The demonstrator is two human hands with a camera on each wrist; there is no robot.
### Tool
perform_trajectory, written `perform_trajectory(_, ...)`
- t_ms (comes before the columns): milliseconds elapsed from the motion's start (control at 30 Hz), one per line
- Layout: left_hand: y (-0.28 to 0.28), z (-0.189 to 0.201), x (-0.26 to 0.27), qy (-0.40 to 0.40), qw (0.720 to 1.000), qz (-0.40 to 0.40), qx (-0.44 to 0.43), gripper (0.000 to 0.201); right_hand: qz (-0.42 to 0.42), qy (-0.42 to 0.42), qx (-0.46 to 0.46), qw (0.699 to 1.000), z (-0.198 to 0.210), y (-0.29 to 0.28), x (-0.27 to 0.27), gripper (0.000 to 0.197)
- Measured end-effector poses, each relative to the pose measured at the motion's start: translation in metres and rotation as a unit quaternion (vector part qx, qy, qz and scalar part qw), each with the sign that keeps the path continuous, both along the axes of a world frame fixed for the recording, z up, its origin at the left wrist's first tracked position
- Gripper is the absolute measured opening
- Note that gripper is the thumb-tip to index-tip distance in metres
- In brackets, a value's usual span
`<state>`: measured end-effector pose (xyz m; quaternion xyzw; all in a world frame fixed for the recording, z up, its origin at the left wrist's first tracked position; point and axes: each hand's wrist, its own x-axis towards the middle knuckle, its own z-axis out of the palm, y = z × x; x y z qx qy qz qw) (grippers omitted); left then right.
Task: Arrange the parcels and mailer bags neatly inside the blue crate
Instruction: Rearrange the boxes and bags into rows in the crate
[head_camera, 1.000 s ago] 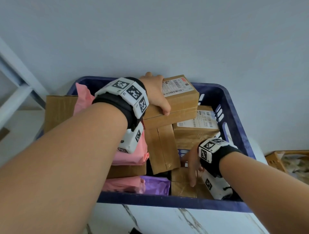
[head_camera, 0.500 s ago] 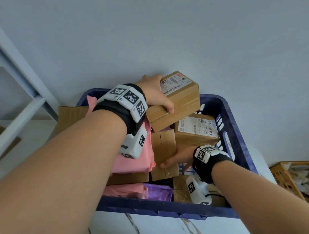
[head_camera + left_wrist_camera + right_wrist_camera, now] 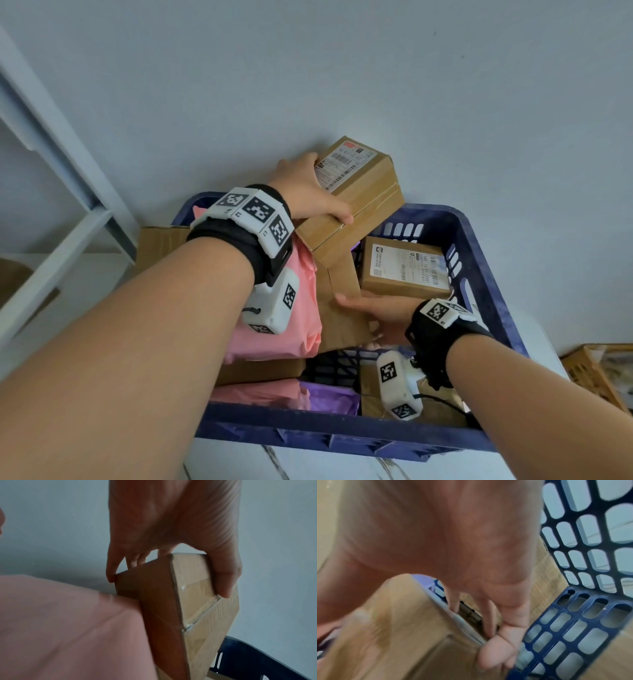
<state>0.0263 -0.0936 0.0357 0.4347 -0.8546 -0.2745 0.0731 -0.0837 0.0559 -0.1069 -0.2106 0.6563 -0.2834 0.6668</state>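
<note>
A brown taped parcel point(image 3: 356, 192) with a white barcode label is held tilted above the far rim of the blue crate point(image 3: 486, 274), gripped by the left hand point(image 3: 305, 190), thumb on one taped face and fingers point(image 3: 111, 573) curled over the opposite edge. Inside the crate, an upright plain parcel point(image 3: 342, 308) is clasped by the right hand point(image 3: 380, 311), just beside the pink mailer bag point(image 3: 284, 318).

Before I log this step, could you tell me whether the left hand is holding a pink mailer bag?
No, the left hand grips a labelled cardboard box lifted above the crate.
</note>
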Motion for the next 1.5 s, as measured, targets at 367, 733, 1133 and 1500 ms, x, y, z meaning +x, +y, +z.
perform_trajectory(367,0.010,0.013,0.000,-0.025,0.999,-0.022,-0.016,0.113,-0.028,-0.097,-0.081,0.992,0.024,-0.002,0.001,0.076)
perform_trajectory(733,0.010,-0.011,-0.006,-0.124,0.990,-0.045,-0.052,0.127,-0.116,0.022,-0.082,0.990,0.017,-0.017,0.009,0.063)
perform_trajectory(1133,0.009,-0.021,-0.005,-0.134,0.988,-0.046,-0.063,0.130,0.341,0.392,0.099,0.848,0.003,0.005,-0.013,0.032)
perform_trajectory(1500,0.007,-0.019,-0.005,-0.140,0.987,-0.049,-0.055,0.133,0.476,0.351,0.212,0.778,0.010,0.008,-0.008,0.064)
